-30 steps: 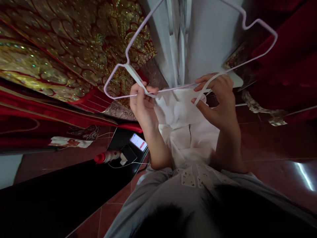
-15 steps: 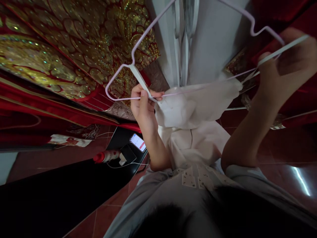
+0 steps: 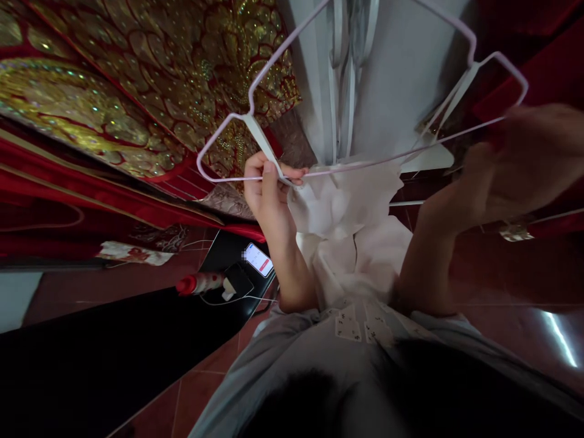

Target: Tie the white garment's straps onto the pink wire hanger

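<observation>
A thin lilac clothes hanger (image 3: 274, 61) spans the upper middle of the view. A white garment (image 3: 347, 194) hangs from it by straps looped in its two shoulder notches. My left hand (image 3: 269, 188) is closed around the hanger's lower bar near its left end, with the left strap (image 3: 262, 137) passing under the thumb. Beside the hanger's right end is my right hand (image 3: 524, 164), blurred, its thumb apart from the fingers and nothing visible in it. The right strap (image 3: 458, 97) sits in the right notch, clear of that hand.
Red garments with gold sequins (image 3: 159, 91) hang at the left. Behind the hanger is a pale grey surface with white curved handles (image 3: 337, 36). A black bench (image 3: 114, 359) at lower left carries a lit phone (image 3: 258, 260), a red-capped bottle (image 3: 196, 284) and cables.
The right strap has gone from my right hand into the hanger's right notch. My right hand has let go and moved down. My left hand keeps its hold.
</observation>
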The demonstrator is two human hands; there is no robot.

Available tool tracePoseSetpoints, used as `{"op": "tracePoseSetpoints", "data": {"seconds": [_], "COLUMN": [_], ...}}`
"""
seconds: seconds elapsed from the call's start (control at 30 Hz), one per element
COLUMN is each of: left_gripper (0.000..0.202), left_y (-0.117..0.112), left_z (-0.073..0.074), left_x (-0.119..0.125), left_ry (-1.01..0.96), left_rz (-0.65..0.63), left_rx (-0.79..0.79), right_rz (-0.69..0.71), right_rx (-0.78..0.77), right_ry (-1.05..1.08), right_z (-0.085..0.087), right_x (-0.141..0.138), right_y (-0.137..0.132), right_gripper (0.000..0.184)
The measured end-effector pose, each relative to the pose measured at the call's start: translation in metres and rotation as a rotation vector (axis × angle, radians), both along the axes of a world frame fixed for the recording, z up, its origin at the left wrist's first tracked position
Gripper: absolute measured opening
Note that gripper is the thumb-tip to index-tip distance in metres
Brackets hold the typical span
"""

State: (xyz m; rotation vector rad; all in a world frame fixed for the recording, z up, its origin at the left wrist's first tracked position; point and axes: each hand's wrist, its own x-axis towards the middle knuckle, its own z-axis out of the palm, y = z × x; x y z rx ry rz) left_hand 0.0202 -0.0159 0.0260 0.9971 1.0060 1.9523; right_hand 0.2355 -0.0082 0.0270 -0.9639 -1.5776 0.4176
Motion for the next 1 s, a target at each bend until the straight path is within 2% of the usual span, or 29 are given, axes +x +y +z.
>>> {"op": "tracePoseSetpoints", "data": {"seconds": [0.07, 0.13, 0.23, 0.33, 0.4, 0.43, 0.5, 0.6, 0.7, 0.77, 0.83, 0.9, 1.0], "left_gripper": [0.017, 0.015, 0.009, 0.012, 0.02, 0.024, 0.028, 0.027, 0.024, 0.02, 0.017, 0.014, 0.025], "left_y": [-0.001, -0.001, 0.0, 0.003, 0.004, 0.003, -0.003, -0.021, -0.044, -0.054, -0.056, -0.048, -0.031], "left_z": [0.0, -0.001, -0.004, -0.01, -0.012, -0.013, -0.012, -0.003, 0.013, 0.025, 0.036, 0.045, 0.052], "left_x": [0.0, 0.0, 0.002, 0.003, 0.0, -0.003, -0.012, -0.024, -0.027, -0.024, -0.021, -0.022, -0.029], "left_ry": [0.014, 0.023, -0.001, 0.063, 0.171, 0.227, 0.322, 0.426, 0.464, 0.409, 0.272, 0.104, -0.005], "left_rz": [0.02, 0.033, 0.049, 0.185, 0.266, 0.257, 0.142, -0.071, -0.141, -0.088, 0.001, 0.07, 0.111], "left_rx": [0.006, 0.031, 0.124, 0.181, 0.159, 0.125, 0.033, -0.087, -0.089, -0.033, 0.087, 0.163, 0.132], "right_rz": [-0.113, -0.107, -0.055, -0.066, -0.046, -0.037, -0.035, -0.058, -0.067, -0.056, -0.052, -0.059, -0.047], "right_rx": [0.145, 0.185, 0.079, 0.023, 0.026, 0.029, 0.034, 0.042, 0.075, 0.11, 0.138, 0.15, 0.123], "right_ry": [-0.022, -0.127, -0.288, -0.308, -0.295, -0.292, -0.292, -0.295, -0.288, -0.281, -0.273, -0.267, -0.284], "right_z": [-0.011, -0.018, -0.022, -0.023, -0.024, -0.025, -0.027, -0.027, -0.021, -0.017, -0.014, -0.015, -0.021], "right_x": [-0.012, -0.021, -0.027, -0.028, -0.029, -0.029, -0.031, -0.03, -0.024, -0.02, -0.018, -0.02, -0.024], "right_y": [-0.007, -0.012, -0.014, -0.016, -0.017, -0.017, -0.017, -0.014, -0.012, -0.013, -0.014, -0.016, -0.016], "right_gripper": [0.047, 0.027, 0.025, 0.026, 0.028, 0.029, 0.032, 0.03, 0.024, 0.022, 0.021, 0.023, 0.029]}}
